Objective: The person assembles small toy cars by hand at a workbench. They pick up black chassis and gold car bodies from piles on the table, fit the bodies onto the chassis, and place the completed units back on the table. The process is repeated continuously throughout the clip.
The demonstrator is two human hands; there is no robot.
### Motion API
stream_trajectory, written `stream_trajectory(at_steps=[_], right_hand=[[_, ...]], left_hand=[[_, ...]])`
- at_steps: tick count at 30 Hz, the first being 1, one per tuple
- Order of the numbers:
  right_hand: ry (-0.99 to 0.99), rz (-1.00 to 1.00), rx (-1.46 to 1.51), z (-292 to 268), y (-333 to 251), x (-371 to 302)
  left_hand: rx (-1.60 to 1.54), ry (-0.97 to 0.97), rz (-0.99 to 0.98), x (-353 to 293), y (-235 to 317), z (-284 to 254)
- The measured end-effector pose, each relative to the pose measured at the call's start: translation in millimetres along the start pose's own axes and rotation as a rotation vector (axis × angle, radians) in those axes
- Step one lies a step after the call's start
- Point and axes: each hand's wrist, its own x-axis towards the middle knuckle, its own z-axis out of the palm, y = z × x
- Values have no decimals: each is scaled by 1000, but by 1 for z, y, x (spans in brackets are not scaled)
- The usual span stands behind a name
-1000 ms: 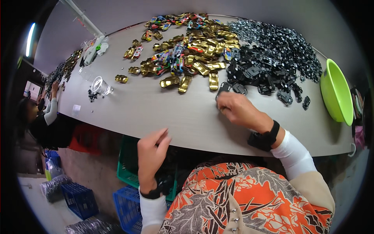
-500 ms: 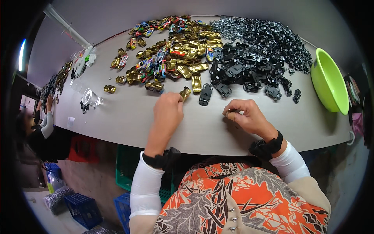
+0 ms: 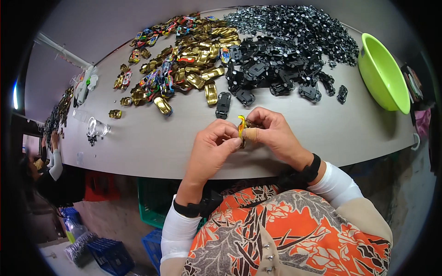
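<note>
In front of me my left hand (image 3: 212, 145) pinches a small toy car body (image 3: 241, 123), tipped on edge with yellow and gold showing. My right hand (image 3: 281, 138) meets it from the other side, fingers closed; a tan wrap covers its thumb. A small dark piece between the right fingers is mostly hidden. Just beyond the hands lie one black car chassis (image 3: 223, 105) and one gold car body (image 3: 211, 93). Behind them spread a heap of gold and coloured car bodies (image 3: 198, 57) and a heap of black chassis (image 3: 258, 69).
Small wheel-and-axle parts (image 3: 294, 23) are heaped at the back right. A lime-green bowl (image 3: 405, 99) leans on its side at the table's right. At left stands a clear plastic cup (image 3: 98, 126) beside tiny black parts. Another person (image 3: 53, 177) sits farther left, and crates are below the table.
My left hand has drawn a car body from the heap toward me, and both hands have come together around it. The view has shifted, so the table items sit higher and farther left.
</note>
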Motion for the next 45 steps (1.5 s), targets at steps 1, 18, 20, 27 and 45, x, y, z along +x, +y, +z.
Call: stream_trajectory(at_steps=[1, 18, 20, 27, 45], right_hand=[[15, 3, 4, -2, 0, 0], [100, -411, -1314, -31, -15, -9], [68, -430, -1050, -39, -17, -9], [-52, 14, -26, -36, -26, -17], [-219, 96, 355, -34, -5, -22]], left_hand=[[33, -15, -8, 1, 1, 2], [1258, 258, 38, 57, -3, -6], [1160, 240, 86, 50, -4, -7], [507, 67, 66, 17, 16, 22], [-486, 183, -221, 5, 3, 36]])
